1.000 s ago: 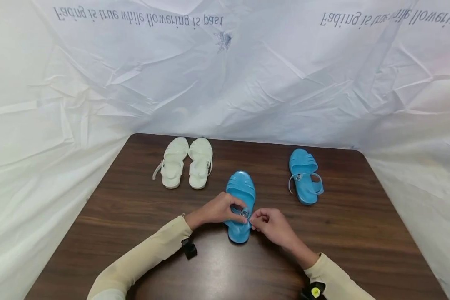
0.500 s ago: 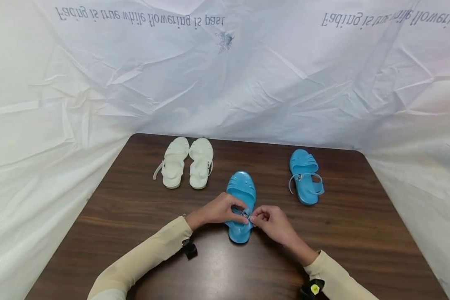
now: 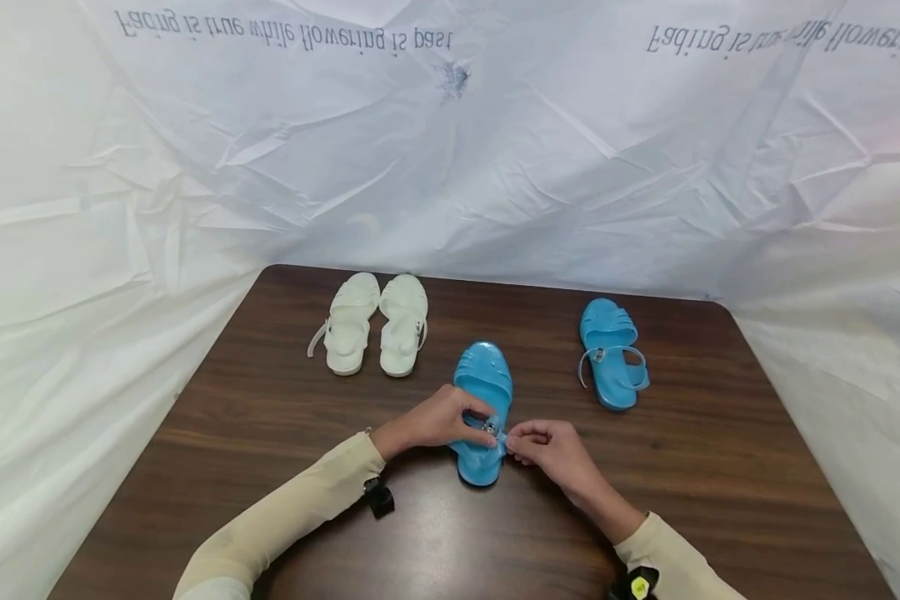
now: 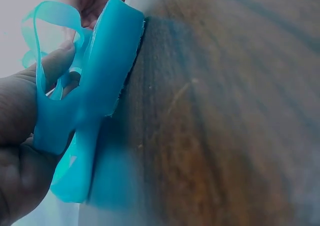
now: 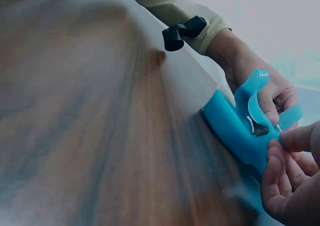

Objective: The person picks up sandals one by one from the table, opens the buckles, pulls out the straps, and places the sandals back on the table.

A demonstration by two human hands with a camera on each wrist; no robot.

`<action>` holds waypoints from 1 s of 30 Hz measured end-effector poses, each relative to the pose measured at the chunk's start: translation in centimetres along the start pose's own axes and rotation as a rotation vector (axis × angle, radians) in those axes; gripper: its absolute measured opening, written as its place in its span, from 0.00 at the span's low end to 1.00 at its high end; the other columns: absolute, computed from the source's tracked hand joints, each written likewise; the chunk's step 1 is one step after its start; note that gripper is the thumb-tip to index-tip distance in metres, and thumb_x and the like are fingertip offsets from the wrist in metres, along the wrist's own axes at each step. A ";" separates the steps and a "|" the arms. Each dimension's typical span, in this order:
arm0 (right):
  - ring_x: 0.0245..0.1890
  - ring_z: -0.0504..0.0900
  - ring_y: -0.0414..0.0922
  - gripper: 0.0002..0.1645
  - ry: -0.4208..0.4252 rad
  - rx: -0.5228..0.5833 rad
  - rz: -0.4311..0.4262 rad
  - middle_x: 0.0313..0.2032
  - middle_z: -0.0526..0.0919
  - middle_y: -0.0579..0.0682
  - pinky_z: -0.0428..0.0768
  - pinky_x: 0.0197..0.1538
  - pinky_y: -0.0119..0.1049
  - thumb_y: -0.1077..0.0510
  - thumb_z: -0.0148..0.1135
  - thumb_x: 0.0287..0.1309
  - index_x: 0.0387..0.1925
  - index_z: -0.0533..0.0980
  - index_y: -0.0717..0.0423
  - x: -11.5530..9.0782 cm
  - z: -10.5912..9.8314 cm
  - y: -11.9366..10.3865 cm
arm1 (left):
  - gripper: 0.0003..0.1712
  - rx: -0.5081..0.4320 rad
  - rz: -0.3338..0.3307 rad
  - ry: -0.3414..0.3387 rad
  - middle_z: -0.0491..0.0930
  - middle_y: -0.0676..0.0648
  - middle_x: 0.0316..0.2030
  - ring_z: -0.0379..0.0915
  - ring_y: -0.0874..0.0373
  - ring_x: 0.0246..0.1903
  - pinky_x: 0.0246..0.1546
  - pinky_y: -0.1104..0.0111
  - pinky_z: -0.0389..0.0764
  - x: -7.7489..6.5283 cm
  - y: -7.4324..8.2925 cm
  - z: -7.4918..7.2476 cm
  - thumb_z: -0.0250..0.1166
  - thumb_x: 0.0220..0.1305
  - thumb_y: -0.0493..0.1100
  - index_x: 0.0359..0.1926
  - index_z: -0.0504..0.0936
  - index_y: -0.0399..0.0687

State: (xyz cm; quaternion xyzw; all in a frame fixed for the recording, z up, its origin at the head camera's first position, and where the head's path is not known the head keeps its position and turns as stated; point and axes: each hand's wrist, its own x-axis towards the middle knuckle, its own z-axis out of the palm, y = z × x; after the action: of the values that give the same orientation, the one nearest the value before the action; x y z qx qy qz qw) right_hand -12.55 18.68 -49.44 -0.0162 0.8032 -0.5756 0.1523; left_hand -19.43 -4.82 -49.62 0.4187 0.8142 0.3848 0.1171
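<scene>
A shiny blue sandal (image 3: 483,372) lies on the table in the middle of the head view, toe pointing away. My left hand (image 3: 437,417) reaches over it from the left and pinches the ankle strap beside the small metal buckle (image 3: 490,429). On the other side my right hand (image 3: 553,452) pinches the strap's end between thumb and fingertips. In the right wrist view the strap (image 5: 253,105) loops above the sole, close to both hands. The left wrist view shows the heel side (image 4: 112,56) of the sandal; the fingertips there are partly hidden.
Another blue sandal (image 3: 610,358) lies at the back right with its strap looped over it. A pair of white sandals, left one (image 3: 350,325) and right one (image 3: 402,325), stands at the back left. White sheeting (image 3: 450,167) surrounds the dark wooden table (image 3: 330,517).
My right hand first moved slightly in toward the buckle, then back a little to the right with the strap end between its fingers. The left hand has stayed in place.
</scene>
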 end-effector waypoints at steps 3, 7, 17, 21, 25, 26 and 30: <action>0.34 0.83 0.46 0.12 0.015 -0.048 -0.029 0.33 0.87 0.51 0.84 0.38 0.36 0.55 0.69 0.66 0.42 0.86 0.61 0.2 0.3 -0.3 | 0.18 0.001 0.005 -0.005 0.87 0.59 0.42 0.80 0.73 0.41 0.42 0.76 0.80 0.0 0.0 -0.1 0.74 0.63 0.54 0.49 0.90 0.52; 0.30 0.81 0.43 0.08 0.056 -0.167 -0.086 0.30 0.86 0.46 0.81 0.33 0.34 0.55 0.70 0.65 0.40 0.87 0.56 0.2 0.6 -0.8 | 0.15 0.013 0.004 -0.013 0.87 0.61 0.38 0.78 0.74 0.37 0.39 0.78 0.79 0.1 0.1 -0.1 0.74 0.62 0.53 0.47 0.90 0.53; 0.30 0.82 0.40 0.11 0.117 -0.246 -0.072 0.30 0.87 0.44 0.80 0.32 0.32 0.51 0.73 0.62 0.40 0.86 0.54 -0.6 0.6 -0.2 | 0.17 0.044 0.011 -0.022 0.87 0.59 0.40 0.78 0.74 0.38 0.39 0.78 0.79 0.3 0.2 -0.2 0.74 0.63 0.53 0.48 0.89 0.50; 0.29 0.80 0.42 0.08 0.106 -0.213 -0.069 0.29 0.86 0.45 0.79 0.31 0.33 0.52 0.73 0.61 0.36 0.87 0.52 -0.6 0.7 0.0 | 0.17 0.031 0.002 0.000 0.87 0.58 0.40 0.79 0.73 0.37 0.39 0.77 0.79 0.2 0.1 -0.1 0.74 0.62 0.53 0.48 0.90 0.50; 0.28 0.78 0.43 0.06 0.143 -0.196 -0.064 0.28 0.86 0.45 0.77 0.30 0.32 0.54 0.74 0.60 0.34 0.88 0.52 -0.7 1.0 -0.3 | 0.16 0.017 0.003 0.010 0.87 0.59 0.38 0.78 0.73 0.35 0.37 0.77 0.79 0.2 0.2 0.0 0.75 0.62 0.53 0.46 0.90 0.51; 0.28 0.78 0.42 0.05 0.155 -0.193 -0.064 0.27 0.86 0.45 0.77 0.30 0.32 0.55 0.74 0.60 0.34 0.88 0.52 -0.8 1.0 -0.3 | 0.15 0.015 0.005 0.013 0.87 0.59 0.38 0.78 0.73 0.35 0.36 0.77 0.79 0.2 0.2 0.0 0.75 0.62 0.53 0.45 0.90 0.51; 0.28 0.80 0.42 0.02 0.194 -0.181 -0.094 0.28 0.86 0.45 0.79 0.31 0.31 0.58 0.74 0.59 0.34 0.88 0.52 -0.9 1.5 -0.7 | 0.11 0.013 0.018 0.019 0.83 0.61 0.30 0.73 0.72 0.28 0.31 0.78 0.75 0.3 0.2 0.1 0.75 0.62 0.52 0.39 0.88 0.51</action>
State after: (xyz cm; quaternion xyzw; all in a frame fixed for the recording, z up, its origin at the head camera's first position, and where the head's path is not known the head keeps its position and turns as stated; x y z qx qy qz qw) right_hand -11.41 17.26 -49.02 -0.0116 0.8613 -0.5060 0.0447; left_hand -19.45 -4.47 -49.46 0.4233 0.8139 0.3843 0.1030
